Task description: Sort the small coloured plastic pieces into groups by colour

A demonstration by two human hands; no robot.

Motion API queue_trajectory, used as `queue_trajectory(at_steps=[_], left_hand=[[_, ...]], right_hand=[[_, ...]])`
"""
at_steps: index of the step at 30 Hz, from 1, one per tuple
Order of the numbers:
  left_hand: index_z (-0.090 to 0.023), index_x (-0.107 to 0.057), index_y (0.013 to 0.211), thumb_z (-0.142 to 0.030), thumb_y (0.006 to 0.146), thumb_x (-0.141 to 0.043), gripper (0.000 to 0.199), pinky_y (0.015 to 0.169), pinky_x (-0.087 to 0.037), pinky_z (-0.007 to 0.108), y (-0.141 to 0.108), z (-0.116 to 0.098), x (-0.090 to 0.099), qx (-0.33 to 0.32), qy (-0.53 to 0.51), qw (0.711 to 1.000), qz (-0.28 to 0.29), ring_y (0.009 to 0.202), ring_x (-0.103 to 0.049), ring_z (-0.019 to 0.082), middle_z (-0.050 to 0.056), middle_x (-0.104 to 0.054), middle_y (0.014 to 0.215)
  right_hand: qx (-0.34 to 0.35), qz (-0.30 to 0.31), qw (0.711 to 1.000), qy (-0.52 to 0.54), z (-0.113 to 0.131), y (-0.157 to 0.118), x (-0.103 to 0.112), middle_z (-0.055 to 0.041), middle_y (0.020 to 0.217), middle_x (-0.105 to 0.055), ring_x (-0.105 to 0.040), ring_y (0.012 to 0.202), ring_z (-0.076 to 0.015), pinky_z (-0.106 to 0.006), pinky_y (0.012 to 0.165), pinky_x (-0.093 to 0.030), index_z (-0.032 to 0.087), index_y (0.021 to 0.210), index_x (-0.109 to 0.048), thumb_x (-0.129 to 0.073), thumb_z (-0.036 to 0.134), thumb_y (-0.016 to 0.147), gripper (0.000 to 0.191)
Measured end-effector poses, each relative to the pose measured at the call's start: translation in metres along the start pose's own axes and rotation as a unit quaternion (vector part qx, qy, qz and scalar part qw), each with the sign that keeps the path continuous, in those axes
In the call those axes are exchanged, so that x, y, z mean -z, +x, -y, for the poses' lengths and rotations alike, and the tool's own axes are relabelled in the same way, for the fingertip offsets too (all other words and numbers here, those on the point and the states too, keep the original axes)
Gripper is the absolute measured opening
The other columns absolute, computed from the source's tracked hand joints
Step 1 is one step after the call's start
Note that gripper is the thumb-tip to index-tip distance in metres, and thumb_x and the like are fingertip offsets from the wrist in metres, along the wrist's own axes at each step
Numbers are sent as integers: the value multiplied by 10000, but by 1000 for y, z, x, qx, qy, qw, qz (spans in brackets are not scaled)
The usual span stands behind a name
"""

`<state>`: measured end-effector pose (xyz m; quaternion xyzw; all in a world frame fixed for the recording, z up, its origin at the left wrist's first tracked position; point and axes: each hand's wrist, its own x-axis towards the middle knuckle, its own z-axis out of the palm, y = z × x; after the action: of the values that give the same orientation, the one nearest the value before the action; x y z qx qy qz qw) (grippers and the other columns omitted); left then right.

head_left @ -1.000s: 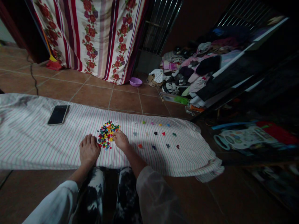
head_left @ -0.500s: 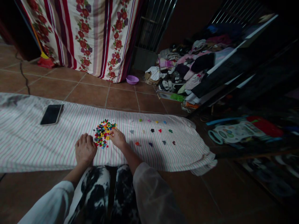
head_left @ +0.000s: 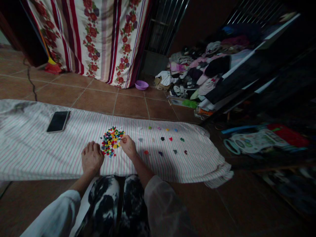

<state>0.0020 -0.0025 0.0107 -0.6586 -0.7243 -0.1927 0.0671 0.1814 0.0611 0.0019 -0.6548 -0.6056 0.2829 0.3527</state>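
A pile of small multicoloured pieces point(head_left: 111, 141) lies on the striped cloth point(head_left: 74, 148). My left hand point(head_left: 92, 158) rests flat at the pile's left edge, fingers stretched out. At the pile's right edge is my right hand point(head_left: 127, 145), thumb and fingers pinched together; whatever is between the tips is too small to make out. Small groups sorted by colour sit in rows to the right, among them a black group point(head_left: 162, 139), a red group point(head_left: 170, 139), an orange group point(head_left: 146, 152) and a dark green group point(head_left: 182, 139).
A phone point(head_left: 58, 121) lies on the cloth at the left. Beyond, on the tiled floor, are a purple basin point(head_left: 141, 85) and a red broom point(head_left: 53, 68) by a flowered curtain point(head_left: 106, 39). Heaped clothes point(head_left: 197, 69) lie at the back right.
My right hand has drawn back slightly from the pile to its right edge, still pinched. The whole view has shifted a little, and my left hand stays beside the pile.
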Motion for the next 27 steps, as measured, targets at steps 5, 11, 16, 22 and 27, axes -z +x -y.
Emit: queue_trajectory(at_steps=[5, 11, 16, 22, 27], left_hand=[[-119, -578, 1067, -237, 879, -376, 299, 1002, -362, 431, 1, -1, 3, 7, 5, 1000, 11, 1254, -469, 291, 165, -566, 1296], [-122, -582, 1067, -261, 896, -349, 321, 1008, -358, 432, 0, -2, 5, 11, 13, 1000, 19, 1272, -461, 300, 157, -562, 1315], [-125, -581, 1065, -267, 890, -355, 319, 1012, -354, 432, 0, -1, 6, 9, 13, 1000, 22, 1278, -455, 297, 162, -558, 1313], [-122, -574, 1084, -278, 897, -327, 347, 1013, -356, 431, 0, -1, 7, 14, 13, 999, 36, 1280, -452, 294, 163, -555, 1314], [-119, -565, 1106, -283, 892, -320, 364, 1020, -351, 436, 0, -3, 9, 12, 15, 999, 40, 1291, -443, 300, 166, -540, 1329]], right_hand=[[2, -33, 999, -4, -4, -5, 17, 31, 823, -664, -629, 769, -136, -239, 736, -488, 247, 899, -599, -561, 213, 790, 120], [13, -76, 997, 6, -16, -12, 48, 24, 737, -640, -606, 691, -138, -224, 667, -462, 228, 870, -602, -512, 227, 793, 118], [24, -111, 993, 8, -32, -20, 81, 7, 719, -636, -592, 657, -149, -237, 634, -442, 208, 869, -614, -461, 293, 810, 184], [17, -193, 981, -29, -52, -30, 115, -23, 728, -641, -590, 691, -168, -257, 677, -430, 196, 810, -630, -396, 368, 836, 291], [-18, -240, 969, -49, -73, -38, 143, -50, 761, -673, -597, 725, -179, -262, 684, -421, 188, 812, -655, -357, 427, 857, 384]])
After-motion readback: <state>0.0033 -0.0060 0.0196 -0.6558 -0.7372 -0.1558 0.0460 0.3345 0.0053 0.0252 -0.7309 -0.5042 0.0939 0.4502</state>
